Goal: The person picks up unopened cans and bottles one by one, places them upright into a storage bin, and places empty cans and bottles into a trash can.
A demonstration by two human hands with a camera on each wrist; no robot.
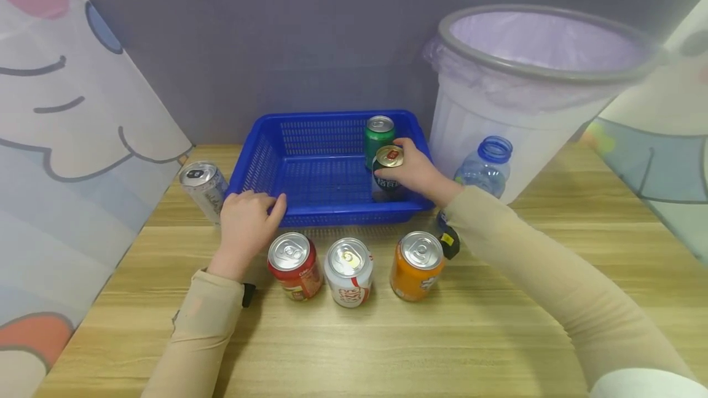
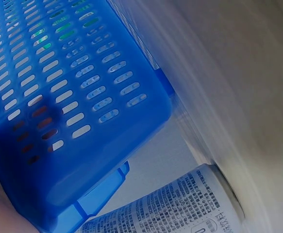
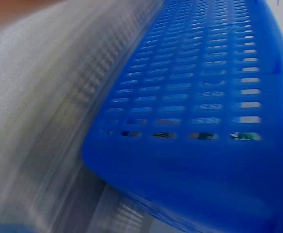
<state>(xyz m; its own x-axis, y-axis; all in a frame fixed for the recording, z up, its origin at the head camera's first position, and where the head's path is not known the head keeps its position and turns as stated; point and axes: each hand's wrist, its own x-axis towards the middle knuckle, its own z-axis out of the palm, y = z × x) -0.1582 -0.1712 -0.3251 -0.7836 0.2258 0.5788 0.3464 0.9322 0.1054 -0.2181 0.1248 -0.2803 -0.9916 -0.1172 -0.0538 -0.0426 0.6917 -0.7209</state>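
Note:
Inside the blue plastic basket (image 1: 326, 214), my right hand (image 1: 415, 167) grips a dark can (image 1: 386, 180) with a gold top and white lettering. It stands upright near the basket's right end, just in front of a green can (image 1: 379, 140). My left hand (image 1: 246, 226) holds the basket's front-left corner. Its fingers hook over the rim and show through the slots in the left wrist view. Just left of that corner, a silver-white can (image 1: 204, 189) leans slightly; its printed side (image 2: 180, 206) appears beyond the basket. The right wrist view has only the basket's slotted wall (image 3: 190, 160), with the dark can mostly hidden behind it.
In front of the basket stand a red can (image 1: 295, 266), a white can (image 1: 350, 272) and an orange can (image 1: 417, 266) on the wooden table (image 1: 332, 355). A clear blue bottle (image 1: 483, 171) is behind my right forearm. A large white bin (image 1: 475, 106) with a liner rises at the back right.

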